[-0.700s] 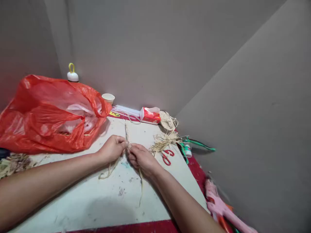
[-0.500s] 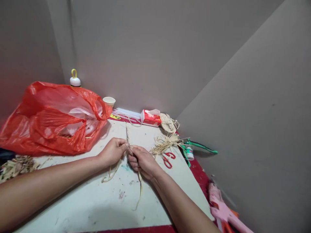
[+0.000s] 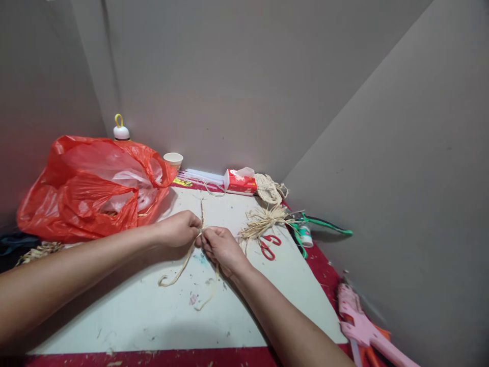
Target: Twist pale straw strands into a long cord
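Observation:
Both hands meet over the middle of the white board [image 3: 179, 316]. My left hand [image 3: 179, 227] pinches a thin braid of pale straw [image 3: 203, 211] at its near end. My right hand [image 3: 223, 250] is closed on the same braid, its fingertips almost touching the left ones. The braid runs away from me, flat along the board. Two loose straw strands [image 3: 183, 267] trail toward me below the hands. The exact grip between the fingertips is partly hidden. Right of the hands lies a bundle of dry straw [image 3: 263, 223], beside red-handled scissors [image 3: 268, 253] with their blades covered.
A red plastic bag [image 3: 80, 199] bulges at the left, near a white-capped bottle [image 3: 121, 132] and a paper cup [image 3: 173, 159]. Along the back lie a tissue pack [image 3: 241, 182] and a coiled straw braid [image 3: 269, 188]. Green-handled pliers [image 3: 324, 224] and a pink glue gun [image 3: 361, 326] lie right.
The view has shifted slightly. My left hand has turned a little over the braid, and the strands hanging below have swung; the right one now curves left. Both hands stay at the braid's end.

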`<action>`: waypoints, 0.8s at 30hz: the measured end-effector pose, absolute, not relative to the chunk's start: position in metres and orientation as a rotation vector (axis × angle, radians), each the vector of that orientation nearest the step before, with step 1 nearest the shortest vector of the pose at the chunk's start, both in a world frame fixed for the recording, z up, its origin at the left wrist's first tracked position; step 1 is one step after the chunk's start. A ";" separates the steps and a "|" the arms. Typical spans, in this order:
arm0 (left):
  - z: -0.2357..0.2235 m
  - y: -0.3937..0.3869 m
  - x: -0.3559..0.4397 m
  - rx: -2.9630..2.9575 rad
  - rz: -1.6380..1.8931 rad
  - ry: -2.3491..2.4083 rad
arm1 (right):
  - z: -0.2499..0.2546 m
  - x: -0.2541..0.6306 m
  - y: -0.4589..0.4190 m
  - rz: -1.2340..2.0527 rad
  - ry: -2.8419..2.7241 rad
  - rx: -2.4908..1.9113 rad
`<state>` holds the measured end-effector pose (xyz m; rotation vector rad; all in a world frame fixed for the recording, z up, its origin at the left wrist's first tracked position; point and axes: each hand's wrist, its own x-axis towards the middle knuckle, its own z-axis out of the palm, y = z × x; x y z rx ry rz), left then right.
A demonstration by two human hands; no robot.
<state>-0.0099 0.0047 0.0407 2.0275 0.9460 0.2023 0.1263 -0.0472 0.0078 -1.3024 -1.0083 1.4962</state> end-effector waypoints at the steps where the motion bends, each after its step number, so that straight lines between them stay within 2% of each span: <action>1: 0.048 0.005 -0.008 2.157 0.136 1.006 | 0.007 0.126 -0.047 1.492 -1.012 -1.302; 6: 0.076 0.000 0.009 2.494 -0.072 1.224 | 0.006 0.124 -0.046 1.487 -0.999 -1.289; 13: 0.080 -0.005 0.017 2.281 -0.172 1.298 | 0.009 0.127 -0.047 1.588 -0.902 -1.250; 19: 0.068 -0.025 0.016 1.821 0.083 1.338 | 0.010 0.130 -0.052 1.674 -0.853 -1.173; 24: 0.051 -0.033 0.014 1.825 0.189 1.365 | 0.010 0.131 -0.055 1.698 -0.865 -1.131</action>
